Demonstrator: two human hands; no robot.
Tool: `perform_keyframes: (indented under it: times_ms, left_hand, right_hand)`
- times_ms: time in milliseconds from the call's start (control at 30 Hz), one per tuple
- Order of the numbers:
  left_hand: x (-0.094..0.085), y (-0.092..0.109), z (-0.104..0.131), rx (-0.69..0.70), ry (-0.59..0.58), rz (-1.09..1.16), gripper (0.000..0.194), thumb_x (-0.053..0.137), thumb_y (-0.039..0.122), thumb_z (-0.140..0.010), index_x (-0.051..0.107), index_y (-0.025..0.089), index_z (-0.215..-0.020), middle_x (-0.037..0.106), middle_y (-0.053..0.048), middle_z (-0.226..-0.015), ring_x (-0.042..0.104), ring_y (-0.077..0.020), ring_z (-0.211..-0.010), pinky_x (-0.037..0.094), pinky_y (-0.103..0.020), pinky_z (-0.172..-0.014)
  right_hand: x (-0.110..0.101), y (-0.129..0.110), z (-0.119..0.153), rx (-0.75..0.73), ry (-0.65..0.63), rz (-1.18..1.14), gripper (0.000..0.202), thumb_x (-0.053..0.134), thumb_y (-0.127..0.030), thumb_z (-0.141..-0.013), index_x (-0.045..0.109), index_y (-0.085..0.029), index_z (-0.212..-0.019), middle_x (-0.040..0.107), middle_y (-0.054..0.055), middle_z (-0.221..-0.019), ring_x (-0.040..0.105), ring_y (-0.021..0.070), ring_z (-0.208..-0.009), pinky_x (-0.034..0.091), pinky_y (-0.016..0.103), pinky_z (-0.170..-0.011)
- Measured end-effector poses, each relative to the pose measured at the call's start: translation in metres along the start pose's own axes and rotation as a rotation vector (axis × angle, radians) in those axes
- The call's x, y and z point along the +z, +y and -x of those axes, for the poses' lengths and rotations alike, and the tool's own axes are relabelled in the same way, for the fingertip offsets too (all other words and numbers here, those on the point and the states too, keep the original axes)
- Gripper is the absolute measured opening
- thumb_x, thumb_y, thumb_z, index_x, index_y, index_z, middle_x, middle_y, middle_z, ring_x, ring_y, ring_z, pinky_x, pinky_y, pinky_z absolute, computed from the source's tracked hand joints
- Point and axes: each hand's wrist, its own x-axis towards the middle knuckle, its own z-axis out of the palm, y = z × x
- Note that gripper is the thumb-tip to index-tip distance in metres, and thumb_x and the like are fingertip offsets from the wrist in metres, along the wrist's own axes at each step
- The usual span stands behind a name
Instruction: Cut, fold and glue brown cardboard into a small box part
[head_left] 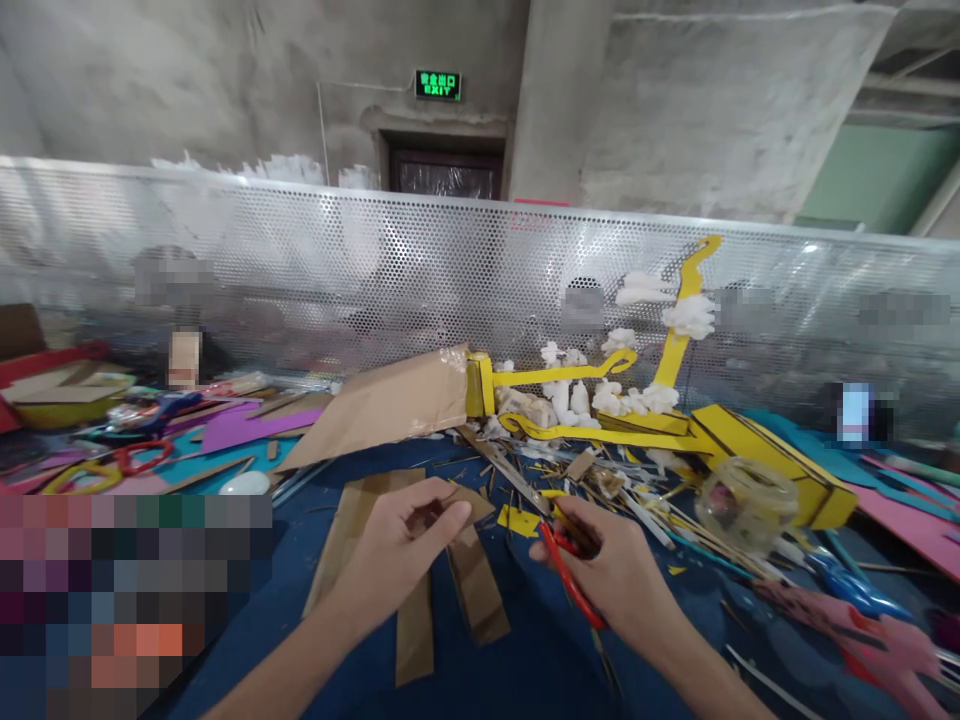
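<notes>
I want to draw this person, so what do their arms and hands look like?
The left hand and right hand wear no gloves, and I see no rings. The left forearm and right forearm have no sleeves as far as the picture shows, and no watch or bracelet at either wrist.

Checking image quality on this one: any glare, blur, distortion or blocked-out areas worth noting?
Head view: pale glare streaks the perforated metal panel; the exit sign glows green; coarse pixel blocks hide the lower-left corner and patches along the panel; the right hand and red-handled scissors remain readable; the pink glue gun looks softer, perhaps stretched by a wide lens.
</notes>
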Motion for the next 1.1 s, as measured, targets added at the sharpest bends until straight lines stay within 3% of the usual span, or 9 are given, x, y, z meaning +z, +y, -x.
perform_keyframes:
  times_ms: [300, 400, 500, 667, 767, 867, 967, 1033, 1100]
  left_hand:
    - [-0.001, -0.011, -0.003, -0.012, 0.001, 0.004, 0.031, 0.061, 0.043, -0.096, 0.068, 0.019, -0.078, 0.055, 0.004, -0.063, 0.054, -0.0133, -0.059, 0.041, -0.024, -0.058]
    - [-0.002, -0.012, -0.004, -0.032, 0.017, 0.025, 0.024, 0.063, 0.041, -0.094, 0.071, 0.021, -0.104, 0.058, 0.005, -0.066, 0.057, -0.0136, -0.059, 0.045, -0.024, -0.059]
    - [-0.001, -0.012, -0.005, -0.037, 0.010, 0.080, 0.038, 0.062, 0.038, -0.095, 0.061, 0.024, -0.131, 0.064, 0.004, -0.073, 0.063, -0.0149, -0.064, 0.051, -0.026, -0.063]
    - [0.003, -0.015, -0.003, -0.039, -0.017, 0.145, 0.022, 0.060, 0.036, -0.095, 0.066, 0.021, -0.110, 0.073, -0.003, -0.089, 0.070, -0.0180, -0.077, 0.055, -0.028, -0.069]
    - [0.003, -0.013, -0.001, -0.038, -0.022, 0.125, 0.017, 0.064, 0.037, -0.092, 0.065, 0.020, -0.092, 0.070, -0.001, -0.085, 0.066, -0.0173, -0.078, 0.054, -0.028, -0.072]
    - [0.005, -0.008, 0.000, 0.007, -0.027, 0.072, 0.016, 0.067, 0.036, -0.090, 0.068, 0.020, -0.089, 0.067, -0.001, -0.085, 0.063, -0.0166, -0.079, 0.051, -0.027, -0.072]
    - [0.008, -0.003, 0.002, 0.088, -0.070, 0.021, 0.017, 0.067, 0.033, -0.091, 0.069, 0.020, -0.082, 0.067, -0.002, -0.087, 0.062, -0.0168, -0.079, 0.050, -0.027, -0.072]
    - [0.008, 0.000, 0.003, 0.131, -0.105, -0.039, 0.020, 0.065, 0.032, -0.094, 0.071, 0.020, -0.079, 0.068, -0.003, -0.088, 0.063, -0.0171, -0.079, 0.050, -0.029, -0.074]
    - [0.004, 0.000, 0.004, 0.175, -0.159, -0.123, 0.015, 0.063, 0.032, -0.096, 0.076, 0.022, -0.096, 0.071, -0.005, -0.101, 0.066, -0.0201, -0.093, 0.052, -0.034, -0.087]
  right_hand:
    - [0.000, 0.013, -0.006, -0.065, -0.023, 0.200, 0.029, 0.066, -0.048, -0.088, 0.058, -0.022, -0.081, 0.059, -0.001, -0.068, 0.054, 0.0183, -0.062, 0.042, 0.027, -0.056]
    - [-0.002, 0.023, -0.009, -0.105, -0.073, 0.380, 0.018, 0.066, -0.038, -0.087, 0.064, -0.020, -0.084, 0.067, 0.004, -0.076, 0.062, 0.0215, -0.067, 0.048, 0.030, -0.063]
    - [-0.001, 0.037, -0.008, -0.124, -0.099, 0.459, 0.008, 0.067, -0.018, -0.077, 0.069, -0.018, -0.085, 0.069, 0.009, -0.087, 0.067, 0.0260, -0.076, 0.051, 0.035, -0.072]
    - [0.002, 0.048, 0.002, -0.147, -0.126, 0.509, 0.029, 0.065, -0.010, -0.074, 0.069, -0.016, -0.102, 0.066, 0.014, -0.106, 0.068, 0.0293, -0.092, 0.054, 0.039, -0.081]
    - [0.001, 0.036, 0.004, -0.174, -0.097, 0.457, 0.022, 0.062, -0.013, -0.082, 0.066, -0.019, -0.102, 0.065, 0.012, -0.106, 0.068, 0.0283, -0.095, 0.054, 0.040, -0.084]
    - [-0.001, 0.013, 0.007, -0.215, -0.085, 0.284, 0.018, 0.061, -0.024, -0.091, 0.064, -0.022, -0.108, 0.067, 0.008, -0.103, 0.067, 0.0270, -0.095, 0.054, 0.040, -0.085]
    - [0.003, -0.009, 0.011, -0.206, -0.190, -0.013, 0.023, 0.062, -0.029, -0.093, 0.064, -0.023, -0.116, 0.071, 0.005, -0.103, 0.068, 0.0219, -0.091, 0.055, 0.033, -0.083]
    - [0.008, -0.016, 0.014, -0.178, -0.189, -0.116, 0.014, 0.061, -0.034, -0.095, 0.066, -0.022, -0.101, 0.070, 0.004, -0.093, 0.067, 0.0200, -0.082, 0.055, 0.029, -0.076]
    - [0.011, -0.016, 0.016, -0.145, -0.159, -0.177, 0.020, 0.060, -0.039, -0.096, 0.065, -0.022, -0.089, 0.068, 0.002, -0.083, 0.064, 0.0190, -0.075, 0.053, 0.028, -0.069]
